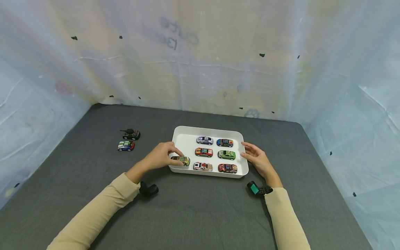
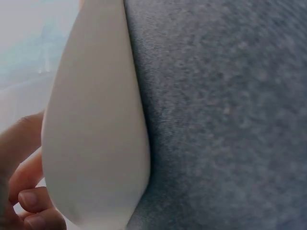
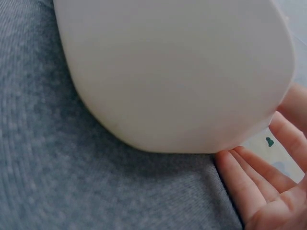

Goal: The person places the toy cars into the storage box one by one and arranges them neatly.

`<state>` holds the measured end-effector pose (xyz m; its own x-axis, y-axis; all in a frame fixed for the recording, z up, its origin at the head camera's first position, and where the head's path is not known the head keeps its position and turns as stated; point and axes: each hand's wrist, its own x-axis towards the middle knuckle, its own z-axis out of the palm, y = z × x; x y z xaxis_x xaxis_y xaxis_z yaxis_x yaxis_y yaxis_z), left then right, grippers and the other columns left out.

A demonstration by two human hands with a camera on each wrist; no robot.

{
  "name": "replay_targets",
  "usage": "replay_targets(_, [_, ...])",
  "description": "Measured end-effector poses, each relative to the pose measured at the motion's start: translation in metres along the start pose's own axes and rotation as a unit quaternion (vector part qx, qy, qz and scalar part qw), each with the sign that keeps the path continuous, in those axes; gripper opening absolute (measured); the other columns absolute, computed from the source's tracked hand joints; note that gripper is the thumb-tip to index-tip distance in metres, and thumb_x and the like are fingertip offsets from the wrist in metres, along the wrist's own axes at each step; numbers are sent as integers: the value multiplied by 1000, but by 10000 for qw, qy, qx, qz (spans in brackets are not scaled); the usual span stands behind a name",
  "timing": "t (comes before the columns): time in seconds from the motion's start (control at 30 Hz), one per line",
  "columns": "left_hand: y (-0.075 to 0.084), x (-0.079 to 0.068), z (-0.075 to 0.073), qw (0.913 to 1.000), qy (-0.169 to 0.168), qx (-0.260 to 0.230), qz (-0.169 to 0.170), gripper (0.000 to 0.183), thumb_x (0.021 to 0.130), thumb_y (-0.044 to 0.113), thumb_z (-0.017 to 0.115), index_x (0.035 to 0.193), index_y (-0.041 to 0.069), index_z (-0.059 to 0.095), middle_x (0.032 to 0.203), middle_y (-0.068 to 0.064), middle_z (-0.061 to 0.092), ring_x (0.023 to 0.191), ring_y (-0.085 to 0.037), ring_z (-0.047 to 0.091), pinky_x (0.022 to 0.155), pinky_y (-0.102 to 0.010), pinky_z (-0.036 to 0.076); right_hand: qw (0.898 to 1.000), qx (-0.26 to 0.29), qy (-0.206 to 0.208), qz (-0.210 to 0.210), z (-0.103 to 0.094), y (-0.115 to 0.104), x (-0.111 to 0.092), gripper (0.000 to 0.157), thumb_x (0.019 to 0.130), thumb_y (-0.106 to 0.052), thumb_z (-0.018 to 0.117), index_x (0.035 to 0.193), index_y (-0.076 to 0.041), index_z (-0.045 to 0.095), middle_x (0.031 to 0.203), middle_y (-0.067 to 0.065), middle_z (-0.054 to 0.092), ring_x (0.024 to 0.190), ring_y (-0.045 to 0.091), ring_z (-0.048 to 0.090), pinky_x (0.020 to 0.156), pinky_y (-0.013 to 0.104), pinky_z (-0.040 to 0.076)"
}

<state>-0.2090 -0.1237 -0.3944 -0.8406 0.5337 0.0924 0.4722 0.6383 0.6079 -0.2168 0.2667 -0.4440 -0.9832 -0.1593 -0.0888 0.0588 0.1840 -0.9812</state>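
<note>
In the head view my left hand [image 1: 158,156] pinches a green toy car [image 1: 185,160] between thumb and fingers at the near left corner of a white tray [image 1: 200,131]. The left wrist view shows the fingers [image 2: 29,199] beside the tray's outer wall [image 2: 96,115]; the car is hidden there. My right hand [image 1: 257,159] holds the tray's right side, thumb at the rim. Its fingers [image 3: 240,177] touch the outer wall in the right wrist view. Inside the tray are several more toy cars, among them a white one [image 1: 204,140] and a red-orange one [image 1: 203,152].
Left of the tray, a black toy tank [image 1: 131,134] and a white, green and blue toy car [image 1: 126,146] stand on the grey tabletop [image 1: 200,215]. Pale plastic sheeting [image 1: 218,80] hangs behind the table and at both sides.
</note>
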Motion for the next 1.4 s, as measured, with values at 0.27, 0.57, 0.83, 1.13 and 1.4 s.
replay_targets(0.27, [-1, -2, 5, 9995, 166, 31, -276, 29, 72, 29, 84, 97, 14, 78, 78, -4, 53, 65, -11, 33, 60, -23, 29, 9999, 100, -11, -91, 0, -1, -1, 62, 92, -11, 65, 145, 3, 37, 145, 24, 41, 106, -8, 56, 84, 12, 49])
replay_targets(0.57, [0, -2, 9, 9979, 90, 242, -597, 32, 70, 33, 85, 96, 16, 79, 86, -6, 55, 69, -14, 36, 63, -26, 29, 9999, 97, -85, -96, 0, -1, -1, 60, 94, -10, 62, 146, 4, 35, 149, 29, 35, 108, -7, 55, 85, 10, 48])
replay_targets(0.83, [-2, -1, 12, 9980, 86, 264, -562, 32, 69, 35, 86, 95, 18, 79, 83, -5, 54, 66, -13, 33, 60, -25, 27, 9999, 90, -46, -70, 1, -2, -1, 62, 93, -12, 64, 146, 3, 36, 148, 29, 36, 107, -8, 55, 84, 10, 49])
replay_targets(1.13, [-2, 0, 13, 9973, 70, 340, -645, 32, 69, 34, 86, 95, 17, 79, 85, -6, 55, 67, -13, 34, 60, -26, 26, 9999, 132, -25, 6, 1, -1, 0, 62, 92, -12, 65, 146, 1, 37, 148, 26, 38, 107, -8, 56, 85, 12, 50])
replay_targets(1.4, [-1, 1, 13, 9964, 38, 401, -749, 32, 68, 33, 87, 94, 17, 79, 87, -8, 56, 68, -14, 35, 60, -26, 27, 9999, 70, -61, -40, 0, -2, -1, 63, 93, -13, 64, 146, 3, 35, 147, 29, 36, 105, -9, 56, 84, 11, 49])
